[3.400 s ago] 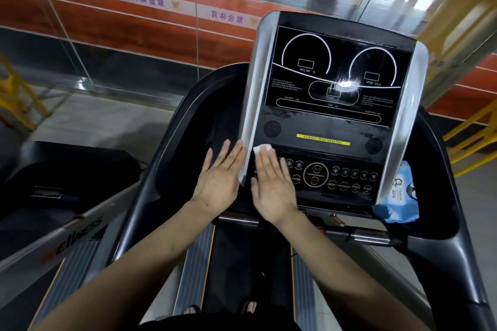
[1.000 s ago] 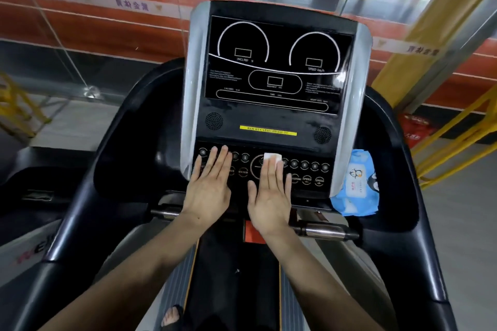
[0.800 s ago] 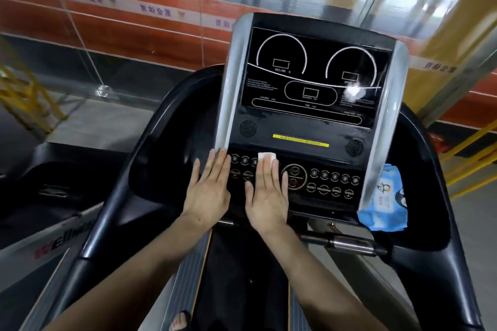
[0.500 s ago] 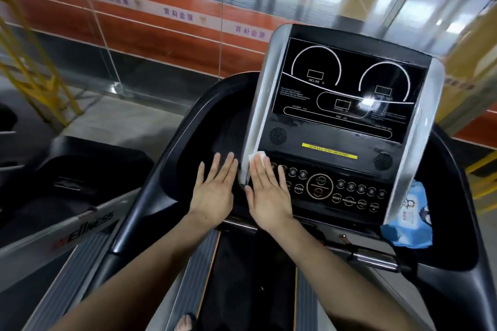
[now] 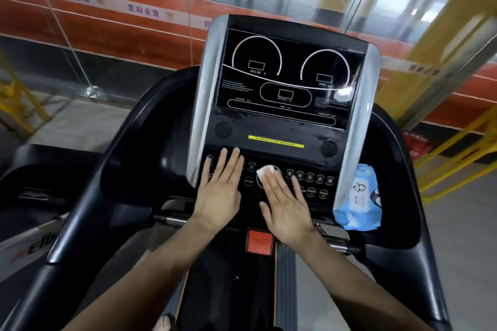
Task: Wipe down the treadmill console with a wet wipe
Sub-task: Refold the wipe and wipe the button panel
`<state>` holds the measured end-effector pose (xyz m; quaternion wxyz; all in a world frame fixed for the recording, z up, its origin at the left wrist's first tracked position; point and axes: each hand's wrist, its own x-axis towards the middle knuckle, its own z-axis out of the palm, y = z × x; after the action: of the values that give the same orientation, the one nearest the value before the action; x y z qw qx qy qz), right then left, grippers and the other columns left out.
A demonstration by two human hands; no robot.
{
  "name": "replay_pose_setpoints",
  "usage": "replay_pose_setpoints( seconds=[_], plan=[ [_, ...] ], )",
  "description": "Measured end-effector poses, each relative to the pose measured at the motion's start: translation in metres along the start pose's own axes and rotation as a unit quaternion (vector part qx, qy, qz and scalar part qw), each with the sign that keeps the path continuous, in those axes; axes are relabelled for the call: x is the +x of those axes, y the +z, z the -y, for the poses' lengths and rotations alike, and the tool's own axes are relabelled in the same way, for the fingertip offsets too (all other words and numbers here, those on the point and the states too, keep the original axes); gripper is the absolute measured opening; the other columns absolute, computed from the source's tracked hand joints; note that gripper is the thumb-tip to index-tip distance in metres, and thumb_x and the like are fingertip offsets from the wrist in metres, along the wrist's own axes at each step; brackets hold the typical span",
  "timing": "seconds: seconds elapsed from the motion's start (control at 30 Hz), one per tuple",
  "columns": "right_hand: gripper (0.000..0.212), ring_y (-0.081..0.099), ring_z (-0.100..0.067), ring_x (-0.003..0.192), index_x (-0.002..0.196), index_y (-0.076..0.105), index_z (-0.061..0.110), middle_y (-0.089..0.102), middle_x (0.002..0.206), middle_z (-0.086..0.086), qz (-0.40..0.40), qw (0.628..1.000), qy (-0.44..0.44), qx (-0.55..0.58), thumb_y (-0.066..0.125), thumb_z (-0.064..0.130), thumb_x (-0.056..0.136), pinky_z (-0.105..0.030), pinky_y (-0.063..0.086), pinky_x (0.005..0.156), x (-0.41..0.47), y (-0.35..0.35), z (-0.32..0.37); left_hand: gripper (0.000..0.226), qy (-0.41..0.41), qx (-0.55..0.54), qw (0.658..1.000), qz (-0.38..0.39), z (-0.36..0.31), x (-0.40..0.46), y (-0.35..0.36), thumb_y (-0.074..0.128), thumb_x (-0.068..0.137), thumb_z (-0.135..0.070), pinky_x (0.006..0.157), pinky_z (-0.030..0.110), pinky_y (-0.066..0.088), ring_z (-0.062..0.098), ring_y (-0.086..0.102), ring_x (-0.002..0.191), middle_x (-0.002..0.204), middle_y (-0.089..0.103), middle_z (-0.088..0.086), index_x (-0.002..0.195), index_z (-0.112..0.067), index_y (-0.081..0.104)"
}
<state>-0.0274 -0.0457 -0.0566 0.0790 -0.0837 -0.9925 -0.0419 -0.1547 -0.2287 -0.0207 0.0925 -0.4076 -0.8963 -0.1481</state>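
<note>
While the right hand (image 5: 289, 209) presses flat, fingers (image 5: 277, 183) straight and together, a small folded wet wipe (image 5: 265, 171) sits pinned under the fingertips on the button panel (image 5: 309, 183), about over the big round centre button. No grip as such: the wipe is held down by pressure only, w/ its white edge showing past the fingertips. Left hand (image 5: 220, 196) lies flat too, fingers (image 5: 228, 161) spread and relaxed, holding nothing, resting on the left end of the same button row, prob. as a brace.

Outward from the hands: console (image 5: 285, 121) stands tilted back, black screen (image 5: 287, 80) above, yellow strip (image 5: 275, 141) and two round speaker grilles below it, silver side trims (image 5: 201, 105) at each edge. Faint smears and a sheen show on the lower screen area and the band around the yellow strip; could be wet streaks, could be glare. Can't tell which.

Blue wipes pack (image 5: 359, 199) sits in the right-side tray, just beside the console's silver edge.

Assessment: work is mid-task, approx. Button row is under the wipe now, centre section. Right-hand buttons, silver trims and handlebar (image 5: 172, 220) show no clear sign of wiping either way. Screen status unconfirmed.
</note>
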Motion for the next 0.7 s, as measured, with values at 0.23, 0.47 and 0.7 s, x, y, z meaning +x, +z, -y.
replay_pose_setpoints(
  seconds=[0.23,0.47,0.7],
  plan=[
    [0.071,-0.005,-0.012,0.165,0.170,0.005,0.018,-0.001,0.179,0.002,-0.026,0.993,0.111,0.042,0.031,0.046,0.111,-0.052,0.004,0.133,-0.049,-0.002,-0.080,0.084,0.042,0.012,0.999,0.026,-0.079,0.018,0.015,0.049,0.096,-0.022,0.130,0.057,0.005,0.025,-0.012,0.161,0.175,-0.008,0.003,0.166,-0.014,0.004],
    [0.072,-0.001,-0.013,0.165,0.170,0.008,0.016,0.003,0.179,-0.001,-0.042,0.972,0.218,0.075,0.028,0.048,0.110,-0.048,0.001,0.133,-0.070,0.008,-0.087,0.082,0.061,0.023,0.997,0.051,-0.120,0.024,0.024,0.047,0.097,-0.020,0.130,0.056,0.003,0.025,-0.016,0.160,0.175,-0.011,0.001,0.166,-0.015,0.004],
    [0.077,-0.004,-0.023,0.165,0.169,0.002,0.009,0.000,0.179,-0.009,-0.054,0.944,0.294,0.139,0.024,0.054,0.110,-0.050,0.006,0.134,-0.056,0.012,-0.041,0.085,0.061,0.020,0.997,0.033,-0.094,0.010,0.025,0.054,0.092,-0.014,0.130,0.057,0.009,0.026,-0.007,0.162,0.176,0.000,0.001,0.166,-0.014,0.012]
  ],
)
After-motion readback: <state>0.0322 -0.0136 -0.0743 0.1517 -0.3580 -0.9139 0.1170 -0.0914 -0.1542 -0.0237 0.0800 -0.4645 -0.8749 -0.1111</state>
